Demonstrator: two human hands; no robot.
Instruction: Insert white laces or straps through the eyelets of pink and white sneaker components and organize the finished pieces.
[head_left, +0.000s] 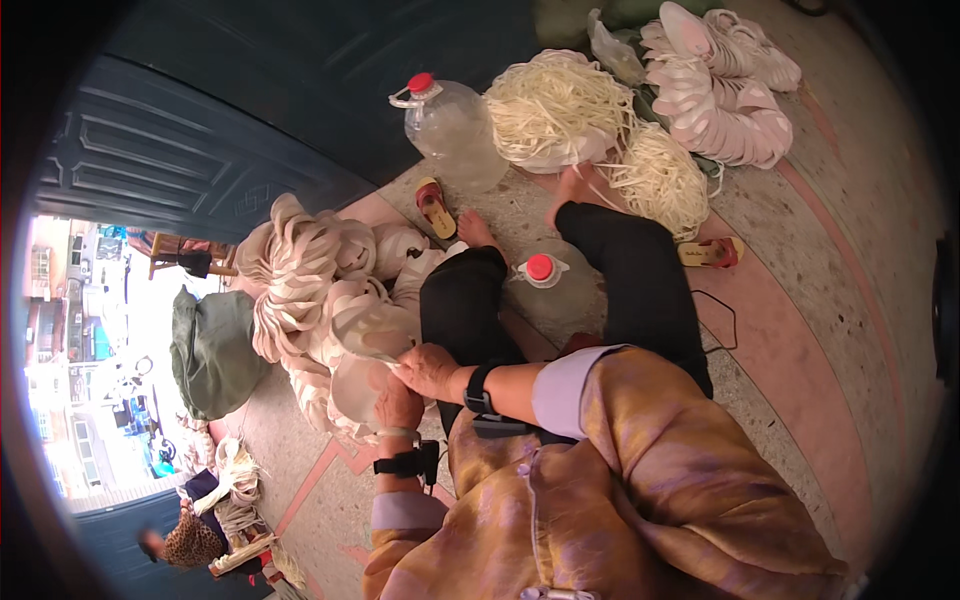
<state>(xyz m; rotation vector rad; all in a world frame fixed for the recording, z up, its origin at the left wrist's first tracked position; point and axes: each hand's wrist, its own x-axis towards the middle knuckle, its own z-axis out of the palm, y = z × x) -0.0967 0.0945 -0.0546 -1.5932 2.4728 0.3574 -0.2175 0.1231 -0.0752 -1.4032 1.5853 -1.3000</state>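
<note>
My left hand (pixel 398 405) and my right hand (pixel 428 370) are close together, left of my knees. Between them and the heap is a thin, pale, sole-shaped piece (pixel 360 388). My left fingers are closed on its lower edge. The right hand pinches its upper edge, its fingertips partly hidden. Just beyond lies a big heap of similar pale pink and white flat pieces (pixel 290 270), strung in overlapping bunches. Both wrists carry black bands.
A large clear jug with a red cap (pixel 540 267) stands between my legs, and another jug (pixel 450 130) farther off. Piles of cream strips (pixel 555 105) and more strung pieces (pixel 725 115) lie beyond. A green sack (pixel 212 350) and a seated person (pixel 195 535) are at left.
</note>
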